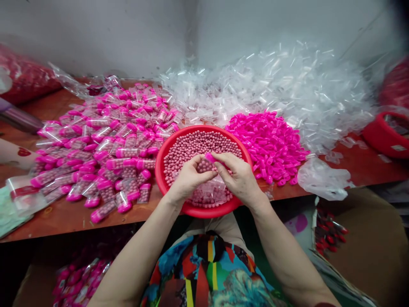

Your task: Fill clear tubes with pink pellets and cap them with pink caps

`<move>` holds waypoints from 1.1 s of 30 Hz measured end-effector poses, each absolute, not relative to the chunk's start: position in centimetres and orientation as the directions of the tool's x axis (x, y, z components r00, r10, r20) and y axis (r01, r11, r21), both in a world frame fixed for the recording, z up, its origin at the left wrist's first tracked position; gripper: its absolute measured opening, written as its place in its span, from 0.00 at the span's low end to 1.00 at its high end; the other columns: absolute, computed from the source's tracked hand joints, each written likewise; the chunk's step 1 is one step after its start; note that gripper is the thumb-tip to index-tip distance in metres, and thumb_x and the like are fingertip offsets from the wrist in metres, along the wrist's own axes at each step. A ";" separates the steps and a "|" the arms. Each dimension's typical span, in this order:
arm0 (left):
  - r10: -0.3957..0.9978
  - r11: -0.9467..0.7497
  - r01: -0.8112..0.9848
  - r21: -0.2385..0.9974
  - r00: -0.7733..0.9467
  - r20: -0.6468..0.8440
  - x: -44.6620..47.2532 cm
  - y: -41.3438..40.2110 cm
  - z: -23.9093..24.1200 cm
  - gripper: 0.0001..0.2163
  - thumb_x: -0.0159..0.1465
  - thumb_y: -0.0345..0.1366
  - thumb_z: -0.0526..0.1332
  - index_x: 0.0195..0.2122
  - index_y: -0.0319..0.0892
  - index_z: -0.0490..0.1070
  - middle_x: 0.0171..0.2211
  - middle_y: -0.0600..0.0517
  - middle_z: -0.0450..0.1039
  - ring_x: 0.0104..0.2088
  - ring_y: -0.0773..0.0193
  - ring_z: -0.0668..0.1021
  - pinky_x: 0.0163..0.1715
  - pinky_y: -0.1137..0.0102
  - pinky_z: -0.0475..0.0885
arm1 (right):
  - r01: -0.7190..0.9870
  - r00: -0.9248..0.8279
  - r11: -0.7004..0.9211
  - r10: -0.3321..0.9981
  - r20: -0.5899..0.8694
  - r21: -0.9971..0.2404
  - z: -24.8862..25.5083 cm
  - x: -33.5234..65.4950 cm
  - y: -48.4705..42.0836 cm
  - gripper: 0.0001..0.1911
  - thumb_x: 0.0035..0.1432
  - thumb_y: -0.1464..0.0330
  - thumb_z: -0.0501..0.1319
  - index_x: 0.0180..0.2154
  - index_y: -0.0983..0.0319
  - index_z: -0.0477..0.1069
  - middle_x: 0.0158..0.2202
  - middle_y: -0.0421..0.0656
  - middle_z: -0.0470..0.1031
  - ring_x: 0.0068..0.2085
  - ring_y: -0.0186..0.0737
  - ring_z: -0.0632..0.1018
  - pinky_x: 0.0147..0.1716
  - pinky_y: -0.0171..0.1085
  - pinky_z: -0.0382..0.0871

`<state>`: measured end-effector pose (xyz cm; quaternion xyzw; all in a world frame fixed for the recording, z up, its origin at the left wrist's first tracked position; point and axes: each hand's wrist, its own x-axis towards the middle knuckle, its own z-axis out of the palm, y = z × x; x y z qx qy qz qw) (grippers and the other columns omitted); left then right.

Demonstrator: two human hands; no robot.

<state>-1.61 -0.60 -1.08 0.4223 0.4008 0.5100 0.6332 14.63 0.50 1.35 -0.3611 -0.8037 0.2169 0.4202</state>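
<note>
Over a red basin [161, 170] of pink beads [182, 147], my two hands meet at a small clear container with a pink cap [210, 157]. My left hand [191, 175] grips the container's body, where beads show inside. On the cap side, the fingers of my right hand [236, 175] are closed on the pink cap. Below my hands, several clear empty containers [212, 192] lie on the beads. To the right is a heap of loose pink caps [271, 147]. Left of the basin, many capped, bead-filled containers [108, 149] are piled.
A large heap of clear containers [281, 89] covers the back right. A red bowl [388, 134] and a crumpled plastic bag [324, 177] are at the right. Boxes with pink [79, 277] and red [329, 232] items sit below the table edge.
</note>
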 end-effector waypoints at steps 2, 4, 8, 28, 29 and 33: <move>0.999 -0.003 -0.103 0.995 0.049 0.008 -1.3 -0.5 -1.3 0.14 0.52 0.33 0.70 0.38 0.40 0.72 0.34 0.54 0.73 0.35 0.65 0.74 0.37 0.71 0.69 | 0.402 -0.357 0.641 0.768 0.533 -0.654 1.1 14.3 0.3 0.11 0.67 0.71 0.57 0.49 0.60 0.74 0.45 0.48 0.79 0.47 0.41 0.79 0.50 0.42 0.73; 0.996 -0.086 0.110 0.990 -0.005 0.087 -1.2 -0.4 -1.5 0.09 0.54 0.33 0.68 0.35 0.40 0.71 0.32 0.55 0.72 0.33 0.65 0.72 0.35 0.71 0.67 | 0.405 -0.326 0.620 0.784 0.528 -0.672 0.9 14.1 0.2 0.10 0.67 0.71 0.57 0.47 0.60 0.75 0.43 0.46 0.80 0.45 0.41 0.80 0.48 0.41 0.74; 0.991 -0.125 0.267 0.956 -0.005 0.132 -1.2 -0.5 -1.5 0.05 0.56 0.33 0.65 0.32 0.40 0.69 0.28 0.57 0.67 0.29 0.68 0.68 0.30 0.73 0.63 | 0.413 -0.295 0.600 0.800 0.523 -0.685 0.6 13.7 -0.1 0.10 0.67 0.72 0.57 0.46 0.60 0.75 0.42 0.46 0.80 0.44 0.41 0.80 0.47 0.41 0.75; 0.973 -0.065 0.053 0.996 0.225 0.051 -1.8 -0.5 -0.7 0.11 0.56 0.40 0.69 0.35 0.38 0.72 0.31 0.54 0.72 0.33 0.65 0.73 0.36 0.70 0.68 | -0.035 -0.266 0.207 0.941 0.209 -0.978 1.2 14.0 1.8 0.35 0.67 0.43 0.39 0.53 0.58 0.71 0.34 0.43 0.74 0.34 0.38 0.75 0.36 0.39 0.70; 0.968 -0.054 0.058 0.997 0.249 0.037 -1.9 -0.6 -0.6 0.13 0.56 0.42 0.70 0.34 0.39 0.72 0.30 0.54 0.71 0.33 0.65 0.72 0.36 0.70 0.67 | -0.090 -0.295 0.132 0.943 0.153 -0.987 1.2 13.7 2.2 0.39 0.65 0.40 0.37 0.53 0.58 0.70 0.34 0.43 0.74 0.34 0.38 0.75 0.35 0.38 0.70; 0.916 -0.014 0.092 0.996 0.401 -0.024 -1.6 -0.9 -0.3 0.16 0.57 0.46 0.68 0.27 0.40 0.68 0.23 0.57 0.62 0.25 0.70 0.65 0.26 0.72 0.60 | -0.137 -0.360 -0.050 0.933 0.003 -0.989 1.3 13.1 3.5 0.45 0.61 0.36 0.34 0.53 0.61 0.69 0.34 0.45 0.76 0.36 0.39 0.78 0.38 0.38 0.72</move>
